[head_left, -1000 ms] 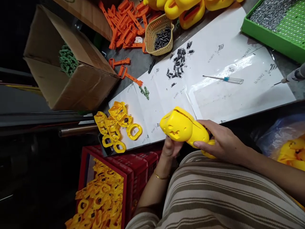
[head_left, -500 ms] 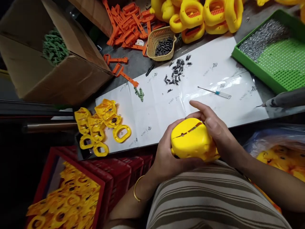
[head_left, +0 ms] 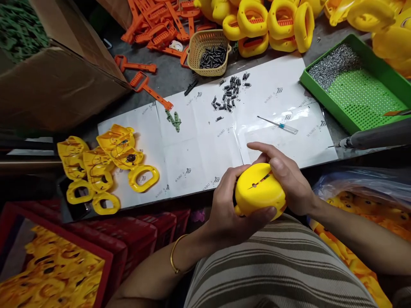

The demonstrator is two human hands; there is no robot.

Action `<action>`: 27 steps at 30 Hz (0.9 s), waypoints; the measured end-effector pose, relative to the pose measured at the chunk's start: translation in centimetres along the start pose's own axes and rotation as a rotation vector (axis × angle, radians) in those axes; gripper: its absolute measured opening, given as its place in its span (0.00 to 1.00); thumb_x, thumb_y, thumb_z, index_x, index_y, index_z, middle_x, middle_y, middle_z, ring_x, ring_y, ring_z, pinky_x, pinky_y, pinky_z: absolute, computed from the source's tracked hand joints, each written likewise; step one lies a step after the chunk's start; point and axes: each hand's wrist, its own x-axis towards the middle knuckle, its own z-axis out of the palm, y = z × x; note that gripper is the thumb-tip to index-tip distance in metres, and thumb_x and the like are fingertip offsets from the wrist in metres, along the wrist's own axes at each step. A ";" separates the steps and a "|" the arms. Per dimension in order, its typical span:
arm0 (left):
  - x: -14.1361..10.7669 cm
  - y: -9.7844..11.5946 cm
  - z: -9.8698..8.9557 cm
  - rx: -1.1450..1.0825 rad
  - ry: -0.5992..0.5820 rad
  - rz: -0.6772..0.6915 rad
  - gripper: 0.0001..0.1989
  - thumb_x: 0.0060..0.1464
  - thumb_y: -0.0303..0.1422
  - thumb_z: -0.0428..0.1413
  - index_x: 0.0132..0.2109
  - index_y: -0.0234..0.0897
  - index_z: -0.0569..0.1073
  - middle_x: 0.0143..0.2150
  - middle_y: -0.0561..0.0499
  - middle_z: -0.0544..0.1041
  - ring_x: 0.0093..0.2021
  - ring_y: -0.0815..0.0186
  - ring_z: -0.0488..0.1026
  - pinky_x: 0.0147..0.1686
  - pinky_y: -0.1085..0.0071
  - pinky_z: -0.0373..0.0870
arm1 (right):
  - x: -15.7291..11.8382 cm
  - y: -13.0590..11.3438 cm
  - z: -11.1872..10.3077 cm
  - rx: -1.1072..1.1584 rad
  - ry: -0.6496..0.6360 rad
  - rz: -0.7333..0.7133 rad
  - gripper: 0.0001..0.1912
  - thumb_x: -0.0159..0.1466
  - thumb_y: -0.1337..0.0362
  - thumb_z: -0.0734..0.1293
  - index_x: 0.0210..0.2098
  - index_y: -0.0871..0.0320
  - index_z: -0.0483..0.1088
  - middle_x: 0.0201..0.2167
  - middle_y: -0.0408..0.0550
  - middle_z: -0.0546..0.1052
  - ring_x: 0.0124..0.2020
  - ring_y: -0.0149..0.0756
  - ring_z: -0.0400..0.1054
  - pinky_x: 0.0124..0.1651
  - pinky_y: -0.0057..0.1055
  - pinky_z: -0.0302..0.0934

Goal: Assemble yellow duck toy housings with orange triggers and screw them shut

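Note:
Close to my body, a rounded yellow plastic toy shell (head_left: 261, 192) is held between both hands. A dark gap runs along its seam, with a small hole on that line. My left hand (head_left: 227, 205) wraps round its left side and underside, thumb across the near face. My right hand (head_left: 285, 179) presses against its right side, with the index finger stretched out past it. Beyond the hands, a screwdriver (head_left: 279, 125) with a clear and blue handle lies on the white sheet (head_left: 195, 149). Several small black springs (head_left: 229, 94) are scattered farther back.
Yellow shell halves (head_left: 117, 143) lie at the sheet's left, near a green plastic part (head_left: 173, 120). Behind are orange handle parts (head_left: 150, 90), a spring basket (head_left: 208, 55) and yellow toys (head_left: 252, 19). A green tray (head_left: 379, 94) of screws stands right; a red crate (head_left: 107, 265) stands lower left.
The camera view has shifted, so the table things sit farther left. The yellow shell is turned slightly in my hands, and its seam gap looks shorter. Both hands keep their hold.

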 end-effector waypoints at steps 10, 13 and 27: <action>1.0 0.8 -1.1 0.003 -0.114 -0.130 0.38 0.45 0.45 0.67 0.60 0.41 0.63 0.57 0.41 0.72 0.54 0.50 0.71 0.52 0.56 0.69 | 1.2 -1.3 -0.4 0.130 -0.095 0.149 0.31 0.64 0.38 0.60 0.61 0.45 0.62 0.44 0.46 0.71 0.39 0.39 0.69 0.40 0.35 0.66; 0.9 1.4 -0.9 -0.003 -0.141 -0.128 0.39 0.45 0.45 0.68 0.62 0.43 0.63 0.60 0.41 0.71 0.56 0.49 0.70 0.54 0.55 0.69 | 0.7 -2.1 -0.1 0.144 -0.031 0.139 0.30 0.64 0.38 0.59 0.60 0.45 0.63 0.44 0.47 0.72 0.37 0.39 0.69 0.37 0.36 0.66; 5.0 -2.8 -2.6 -0.445 -0.199 -0.253 0.28 0.54 0.49 0.60 0.56 0.37 0.69 0.60 0.43 0.72 0.55 0.55 0.72 0.52 0.64 0.69 | 4.9 0.2 0.5 0.308 -0.072 0.348 0.28 0.68 0.43 0.56 0.58 0.53 0.65 0.44 0.50 0.75 0.40 0.40 0.72 0.44 0.38 0.68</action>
